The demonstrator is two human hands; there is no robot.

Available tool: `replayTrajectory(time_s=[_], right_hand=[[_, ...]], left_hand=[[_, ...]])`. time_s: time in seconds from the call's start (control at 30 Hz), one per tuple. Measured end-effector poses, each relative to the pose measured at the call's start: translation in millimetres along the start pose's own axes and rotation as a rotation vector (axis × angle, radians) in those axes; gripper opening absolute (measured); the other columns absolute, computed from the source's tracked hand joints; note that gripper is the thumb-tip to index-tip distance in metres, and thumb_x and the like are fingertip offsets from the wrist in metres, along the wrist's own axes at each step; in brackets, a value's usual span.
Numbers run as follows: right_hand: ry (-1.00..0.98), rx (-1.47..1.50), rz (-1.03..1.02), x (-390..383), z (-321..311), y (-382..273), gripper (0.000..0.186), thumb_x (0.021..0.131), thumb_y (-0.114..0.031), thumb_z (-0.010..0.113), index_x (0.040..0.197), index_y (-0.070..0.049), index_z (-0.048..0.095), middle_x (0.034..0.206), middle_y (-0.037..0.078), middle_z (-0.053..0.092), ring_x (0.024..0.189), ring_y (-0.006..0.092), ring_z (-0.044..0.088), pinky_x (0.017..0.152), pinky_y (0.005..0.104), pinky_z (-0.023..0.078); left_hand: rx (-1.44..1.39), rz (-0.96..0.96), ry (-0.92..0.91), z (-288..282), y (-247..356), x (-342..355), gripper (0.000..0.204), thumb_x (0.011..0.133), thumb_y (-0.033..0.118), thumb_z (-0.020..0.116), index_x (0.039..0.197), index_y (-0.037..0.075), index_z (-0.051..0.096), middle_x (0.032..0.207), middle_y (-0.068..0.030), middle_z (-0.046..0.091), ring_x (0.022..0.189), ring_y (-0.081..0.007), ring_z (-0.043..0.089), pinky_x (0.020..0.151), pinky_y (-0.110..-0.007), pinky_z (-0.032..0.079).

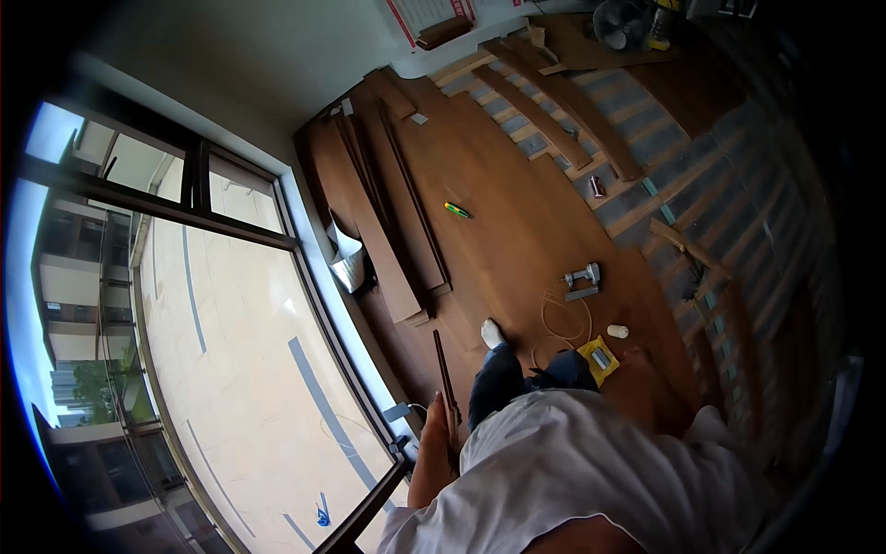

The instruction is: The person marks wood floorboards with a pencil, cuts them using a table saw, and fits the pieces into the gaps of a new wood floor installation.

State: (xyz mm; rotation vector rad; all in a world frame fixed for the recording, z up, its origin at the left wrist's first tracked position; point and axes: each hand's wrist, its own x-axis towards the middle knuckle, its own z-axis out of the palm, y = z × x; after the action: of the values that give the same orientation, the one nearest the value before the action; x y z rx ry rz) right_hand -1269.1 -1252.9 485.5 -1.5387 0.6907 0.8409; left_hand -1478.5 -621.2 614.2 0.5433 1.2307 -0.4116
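Observation:
My left hand [434,414] grips a long, narrow dark wooden board [443,365] at my left side, beside the window edge. My right hand [635,360] is low on my right, in shadow beside a yellow packet [598,360] with grey strips on it; its fingers are too indistinct to read. A white cylinder [617,331] lies just beyond it. My white-socked foot [491,334] is on the laid brown floor [498,258]. A metal nail gun [581,277] with a looped hose [565,328] lies ahead to the right, and a green-yellow box cutter [458,210] farther forward.
Stacked planks [383,231] lie along the window [240,305], near silver foil sheeting [346,254]. To the right are exposed battens [683,194] over grey underlay, loose boards [600,129] and a small dark red object [596,186]. A fan [616,23] stands at the far end.

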Motion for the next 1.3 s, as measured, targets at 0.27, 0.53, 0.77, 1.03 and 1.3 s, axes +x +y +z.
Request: replayTrajectory(time_s=[0.27, 0.53, 0.77, 1.03, 1.3], right_hand=[[-0.378, -1.276, -1.067, -3.9, 201.1, -96.1, 0.013, 0.088, -0.010, 0.060, 0.081, -0.004, 0.052, 0.065, 0.009, 0.051, 0.064, 0.0184, 0.058, 0.047, 0.0338, 0.042], [-0.090, -0.122, 0.164, 86.4, 349.8, -270.0, 0.019, 0.093, -0.009, 0.059, 0.075, -0.004, 0.056, 0.074, 0.012, 0.066, 0.065, 0.0164, 0.066, 0.051, 0.0331, 0.046], [-0.122, -0.043, -0.192, 165.7, 419.7, -575.5, 0.039, 0.100, -0.029, 0.060, 0.125, 0.000, 0.056, 0.103, 0.013, 0.069, 0.084, 0.0190, 0.069, 0.072, 0.0311, 0.055], [-0.167, -0.220, -0.184, 203.8, 532.0, -809.0, 0.058, 0.096, -0.046, 0.062, 0.134, -0.002, 0.054, 0.127, 0.010, 0.059, 0.118, 0.0220, 0.056, 0.098, 0.0345, 0.044], [0.465, -0.295, -0.314, 324.2, 625.4, -915.0, 0.051, 0.096, -0.047, 0.059, 0.105, 0.003, 0.064, 0.089, 0.011, 0.063, 0.085, 0.0212, 0.057, 0.077, 0.0353, 0.046]], left_hand=[[0.300, 0.315, -0.024, 33.2, 253.3, 55.0, 0.061, 0.103, 0.054, 0.037, 0.120, 0.001, 0.063, 0.102, -0.0143, 0.070, 0.085, -0.0234, 0.066, 0.073, -0.037, 0.054], [0.250, 0.421, 0.093, 191.8, 421.7, 108.4, 0.075, 0.099, 0.059, 0.046, 0.121, -0.011, 0.061, 0.110, -0.0206, 0.068, 0.095, -0.0277, 0.066, 0.082, -0.038, 0.053], [0.871, 0.490, 0.264, 385.7, 535.5, 130.6, 0.077, 0.100, 0.059, 0.042, 0.111, -0.013, 0.065, 0.101, -0.0331, 0.068, 0.103, -0.0428, 0.065, 0.084, -0.046, 0.051], [1.201, 0.987, 0.157, 562.0, 666.6, 152.1, 0.054, 0.103, 0.051, 0.037, 0.114, 0.001, 0.055, 0.095, -0.0272, 0.067, 0.087, -0.0475, 0.065, 0.074, -0.054, 0.052], [1.032, 0.816, -0.182, 630.1, 819.9, 227.2, 0.049, 0.101, 0.048, 0.049, 0.099, -0.001, 0.051, 0.093, -0.0310, 0.065, 0.086, -0.0477, 0.064, 0.071, -0.052, 0.049]])
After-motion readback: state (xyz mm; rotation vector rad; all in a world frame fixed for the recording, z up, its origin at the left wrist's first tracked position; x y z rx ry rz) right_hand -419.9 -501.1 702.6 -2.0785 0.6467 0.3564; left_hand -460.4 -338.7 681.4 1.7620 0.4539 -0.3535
